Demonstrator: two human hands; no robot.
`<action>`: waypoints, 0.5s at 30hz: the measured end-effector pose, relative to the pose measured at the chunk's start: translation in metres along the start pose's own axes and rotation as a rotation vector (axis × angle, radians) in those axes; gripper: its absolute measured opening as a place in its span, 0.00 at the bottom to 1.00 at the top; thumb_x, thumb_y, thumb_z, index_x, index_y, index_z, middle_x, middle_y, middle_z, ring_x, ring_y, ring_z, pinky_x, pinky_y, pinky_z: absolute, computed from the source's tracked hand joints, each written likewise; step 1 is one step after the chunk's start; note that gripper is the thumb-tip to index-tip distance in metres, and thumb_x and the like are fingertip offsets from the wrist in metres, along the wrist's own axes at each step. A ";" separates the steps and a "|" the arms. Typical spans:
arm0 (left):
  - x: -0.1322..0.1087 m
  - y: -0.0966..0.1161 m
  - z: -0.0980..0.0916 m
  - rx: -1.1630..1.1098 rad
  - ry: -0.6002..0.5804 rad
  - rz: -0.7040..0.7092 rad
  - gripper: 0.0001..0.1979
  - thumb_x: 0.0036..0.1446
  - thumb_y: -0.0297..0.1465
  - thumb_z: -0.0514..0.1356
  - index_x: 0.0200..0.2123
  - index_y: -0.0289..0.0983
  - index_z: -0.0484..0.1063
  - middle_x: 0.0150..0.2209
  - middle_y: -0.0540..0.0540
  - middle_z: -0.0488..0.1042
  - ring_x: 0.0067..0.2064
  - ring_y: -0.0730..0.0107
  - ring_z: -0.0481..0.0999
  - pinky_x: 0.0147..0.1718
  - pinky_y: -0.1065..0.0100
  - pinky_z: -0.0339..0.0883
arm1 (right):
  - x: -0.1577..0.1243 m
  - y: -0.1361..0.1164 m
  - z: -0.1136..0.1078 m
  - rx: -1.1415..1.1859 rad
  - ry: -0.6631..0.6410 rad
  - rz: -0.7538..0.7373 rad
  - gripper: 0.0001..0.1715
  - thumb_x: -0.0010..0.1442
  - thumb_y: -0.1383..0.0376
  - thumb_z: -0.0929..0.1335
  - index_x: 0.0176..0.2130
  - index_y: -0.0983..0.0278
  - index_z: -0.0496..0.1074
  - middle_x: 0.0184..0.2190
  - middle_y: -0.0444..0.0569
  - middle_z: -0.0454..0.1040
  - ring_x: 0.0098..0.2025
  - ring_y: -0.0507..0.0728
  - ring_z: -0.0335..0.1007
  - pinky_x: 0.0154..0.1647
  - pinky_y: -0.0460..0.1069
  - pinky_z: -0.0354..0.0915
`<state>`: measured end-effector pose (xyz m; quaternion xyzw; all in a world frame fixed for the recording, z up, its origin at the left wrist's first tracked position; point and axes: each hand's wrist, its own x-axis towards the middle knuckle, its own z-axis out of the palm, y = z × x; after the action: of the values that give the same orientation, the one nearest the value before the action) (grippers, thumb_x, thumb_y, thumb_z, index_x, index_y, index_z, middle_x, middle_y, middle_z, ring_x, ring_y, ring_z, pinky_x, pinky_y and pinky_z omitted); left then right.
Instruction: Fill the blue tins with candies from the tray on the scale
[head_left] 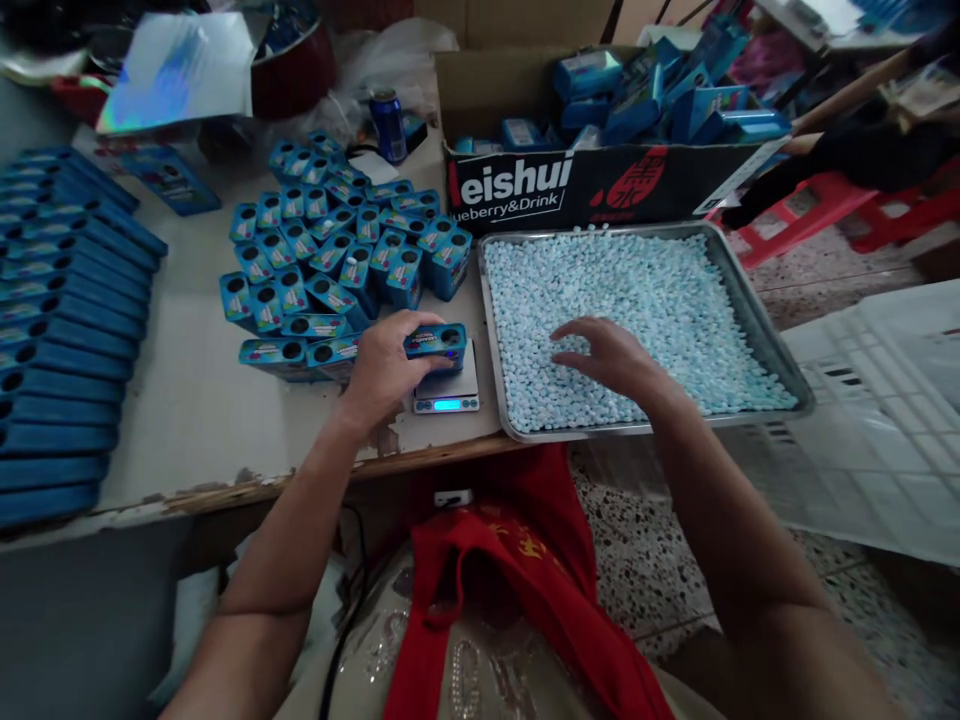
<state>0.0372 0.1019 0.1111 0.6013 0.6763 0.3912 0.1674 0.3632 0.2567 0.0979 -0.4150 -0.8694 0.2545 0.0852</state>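
Observation:
My left hand (386,367) is closed around a small blue candy box (437,340), thumb on the near side. The box is at a small digital scale (448,396) whose display glows blue; I cannot tell whether it rests on the plate. Over a metal tray (646,431) of pale blue candies (615,270) hovers my right hand (604,355), its fingers curved and apart, with nothing visible between them. Left of the scale stands a cluster of similar blue boxes (330,255) with round holes in their tops.
Rows of blue boxes (71,330) line the table's left side. Behind the tray is a black cardboard carton (517,185) holding more boxes. A blue can (388,125) stands at the back. Another person's arm (847,95) shows at right, near red stools (810,215) and a white crate (892,400).

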 end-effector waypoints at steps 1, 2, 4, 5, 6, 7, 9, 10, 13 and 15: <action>-0.002 -0.004 0.001 -0.006 -0.021 0.000 0.24 0.54 0.23 0.81 0.53 0.43 0.85 0.51 0.45 0.87 0.53 0.51 0.87 0.58 0.53 0.81 | 0.000 -0.006 0.002 -0.143 -0.047 -0.030 0.19 0.69 0.58 0.74 0.57 0.58 0.83 0.58 0.58 0.84 0.60 0.72 0.77 0.60 0.63 0.72; -0.004 -0.006 0.002 -0.010 -0.038 0.004 0.24 0.54 0.22 0.81 0.53 0.42 0.85 0.51 0.45 0.87 0.54 0.51 0.87 0.58 0.53 0.81 | 0.001 -0.011 0.006 -0.264 -0.089 -0.045 0.23 0.70 0.60 0.73 0.62 0.60 0.82 0.61 0.60 0.82 0.64 0.75 0.75 0.63 0.65 0.71; -0.008 -0.007 0.004 -0.002 -0.051 0.029 0.28 0.54 0.22 0.82 0.56 0.41 0.84 0.53 0.44 0.87 0.55 0.51 0.87 0.59 0.53 0.81 | 0.006 -0.021 0.014 -0.429 -0.148 -0.027 0.27 0.70 0.64 0.71 0.66 0.64 0.78 0.63 0.65 0.80 0.65 0.76 0.74 0.63 0.64 0.70; -0.010 -0.006 0.003 0.012 -0.047 0.052 0.31 0.53 0.22 0.83 0.59 0.40 0.83 0.54 0.43 0.86 0.56 0.50 0.87 0.60 0.53 0.81 | 0.008 -0.024 0.019 -0.477 -0.164 -0.008 0.27 0.70 0.65 0.70 0.66 0.66 0.78 0.62 0.66 0.80 0.64 0.76 0.75 0.61 0.62 0.71; -0.013 -0.004 0.000 0.031 -0.032 0.082 0.35 0.52 0.23 0.84 0.62 0.40 0.82 0.55 0.43 0.86 0.57 0.50 0.86 0.61 0.53 0.80 | 0.010 -0.026 0.023 -0.507 -0.173 0.010 0.26 0.70 0.65 0.69 0.65 0.67 0.78 0.61 0.67 0.80 0.62 0.75 0.77 0.58 0.60 0.71; -0.016 -0.002 -0.005 0.055 -0.010 0.116 0.37 0.51 0.24 0.85 0.64 0.41 0.81 0.57 0.43 0.85 0.58 0.50 0.86 0.62 0.53 0.80 | 0.012 -0.026 0.026 -0.518 -0.178 0.026 0.24 0.70 0.65 0.69 0.62 0.67 0.79 0.59 0.66 0.81 0.58 0.73 0.79 0.55 0.59 0.71; -0.024 0.002 -0.019 0.101 0.055 0.173 0.36 0.55 0.27 0.84 0.65 0.43 0.81 0.58 0.43 0.85 0.60 0.50 0.85 0.64 0.54 0.79 | 0.014 -0.023 0.026 -0.479 -0.167 0.057 0.16 0.69 0.65 0.70 0.54 0.64 0.81 0.53 0.62 0.83 0.52 0.70 0.81 0.49 0.56 0.71; -0.028 0.003 -0.028 0.117 0.091 0.192 0.32 0.58 0.28 0.83 0.64 0.44 0.81 0.58 0.43 0.85 0.60 0.51 0.85 0.64 0.54 0.79 | 0.014 -0.020 0.024 -0.411 -0.139 0.086 0.12 0.67 0.66 0.71 0.49 0.63 0.82 0.50 0.60 0.84 0.50 0.69 0.82 0.48 0.56 0.70; -0.037 0.005 -0.054 0.130 0.191 0.209 0.21 0.67 0.32 0.78 0.60 0.46 0.82 0.56 0.46 0.86 0.60 0.53 0.85 0.65 0.53 0.79 | 0.015 -0.012 0.011 -0.110 -0.012 0.223 0.04 0.60 0.67 0.74 0.39 0.61 0.80 0.36 0.52 0.83 0.41 0.64 0.80 0.45 0.54 0.69; -0.040 0.005 -0.066 0.128 0.248 0.224 0.16 0.69 0.35 0.76 0.58 0.46 0.83 0.55 0.46 0.87 0.58 0.53 0.85 0.63 0.52 0.80 | 0.015 -0.009 0.002 0.026 0.014 0.292 0.05 0.60 0.66 0.74 0.38 0.62 0.80 0.29 0.49 0.80 0.34 0.60 0.78 0.40 0.52 0.69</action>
<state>0.0030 0.0424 0.1472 0.6296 0.6439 0.4347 -0.0004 0.3468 0.2623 0.0998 -0.5375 -0.7958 0.2727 0.0586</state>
